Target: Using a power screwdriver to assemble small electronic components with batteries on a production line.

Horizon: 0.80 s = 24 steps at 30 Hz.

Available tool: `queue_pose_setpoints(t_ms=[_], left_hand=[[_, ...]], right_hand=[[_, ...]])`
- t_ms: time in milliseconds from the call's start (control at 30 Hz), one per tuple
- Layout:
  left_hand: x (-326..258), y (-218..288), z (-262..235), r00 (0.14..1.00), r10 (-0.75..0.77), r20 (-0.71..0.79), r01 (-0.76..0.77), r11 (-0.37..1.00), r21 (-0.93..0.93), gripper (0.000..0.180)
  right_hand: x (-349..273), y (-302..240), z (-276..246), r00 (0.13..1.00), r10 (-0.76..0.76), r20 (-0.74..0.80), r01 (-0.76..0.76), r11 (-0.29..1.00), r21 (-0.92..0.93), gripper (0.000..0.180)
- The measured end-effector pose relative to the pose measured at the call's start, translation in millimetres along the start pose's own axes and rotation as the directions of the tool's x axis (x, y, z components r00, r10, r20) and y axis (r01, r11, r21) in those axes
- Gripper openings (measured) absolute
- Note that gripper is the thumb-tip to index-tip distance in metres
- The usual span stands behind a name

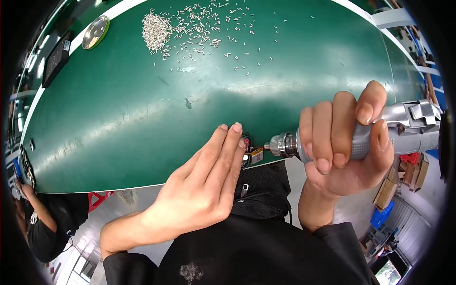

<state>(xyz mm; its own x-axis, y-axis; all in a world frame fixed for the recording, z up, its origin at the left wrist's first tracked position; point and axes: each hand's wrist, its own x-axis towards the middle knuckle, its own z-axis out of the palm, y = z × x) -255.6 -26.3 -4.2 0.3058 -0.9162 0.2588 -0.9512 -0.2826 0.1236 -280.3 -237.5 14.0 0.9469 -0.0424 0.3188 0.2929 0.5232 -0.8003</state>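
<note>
We looked down from a head camera at a wide green counter [142,118] that curved away under the fisheye lens.

Our right hand [344,142] was wrapped around the grey handle of a power screwdriver [380,137], the grip closed firmly on it with 4 fingers over the top and the thumb on the near side. The tool lay roughly level, its silver chuck [283,145] pointing left toward the near edge of the counter. A metal clip and lever sat on the rear part of the tool at the right rim of the view.

Our left hand [209,183] was flat and open, fingers straight and pressed together, holding nothing. Its fingertips [236,127] rested at the counter's near edge, just beside a small dark part with red and yellow bits [250,151]. That part lay at the counter's edge, between the left fingertips and the screwdriver's tip, and was partly hidden by the fingers, so we could not tell whether the tip touched it.

Far across the counter lay a heap of small silver screws [156,31], with many more scattered loosely to its right. A round metal dish [95,32] stood near the far left corner, and a dark flat tray [56,59] sat beside it at the left edge.

Another person in dark clothing [45,228] was at the lower left.
</note>
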Motion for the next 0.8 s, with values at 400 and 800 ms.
queue_pose_setpoints(t_ms=[400,800], left_hand=[[2,-1,3,0.999,-0.038,-0.026,0.035,0.994,-0.101,0.035],[-6,-2,5,0.989,-0.042,-0.141,0.038,0.999,-0.029,0.035]], right_hand=[[3,15,-3,1.000,0.011,0.011,-0.011,1.000,0.012,0.018],[18,9,18,0.965,0.095,0.243,-0.031,0.967,-0.254,0.016]])
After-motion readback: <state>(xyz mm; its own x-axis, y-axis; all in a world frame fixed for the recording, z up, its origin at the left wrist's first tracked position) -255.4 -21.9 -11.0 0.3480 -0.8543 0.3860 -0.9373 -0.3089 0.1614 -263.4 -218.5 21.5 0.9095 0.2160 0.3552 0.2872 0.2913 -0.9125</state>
